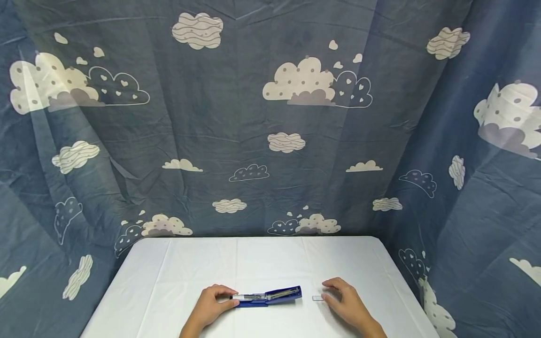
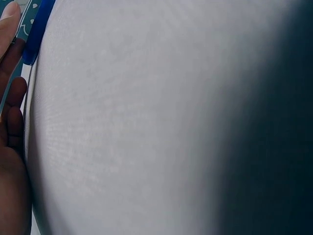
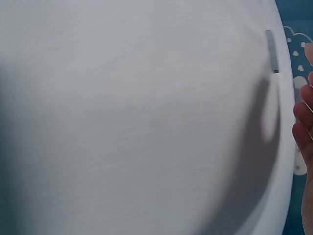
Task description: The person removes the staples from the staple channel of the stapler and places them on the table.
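A blue stapler (image 1: 253, 303) lies across the middle of the table, its top flipped up and the metal magazine exposed. My left hand (image 1: 209, 306) pinches its left end between thumb and fingers. In the left wrist view only a blue end of the stapler (image 2: 36, 36) shows beside the fingers. To the right of the stapler lies a short silver strip of staples (image 1: 317, 298). Over the strip's right end hovers my right hand (image 1: 350, 305), thumb and fingers apart. The right wrist view shows the staple strip (image 3: 272, 51) flat on the cloth, apart from the fingertips.
A white cloth covers the table (image 1: 203, 263). Blue curtains (image 1: 236, 117) with a cloud print hang behind the table's far edge and along both sides.
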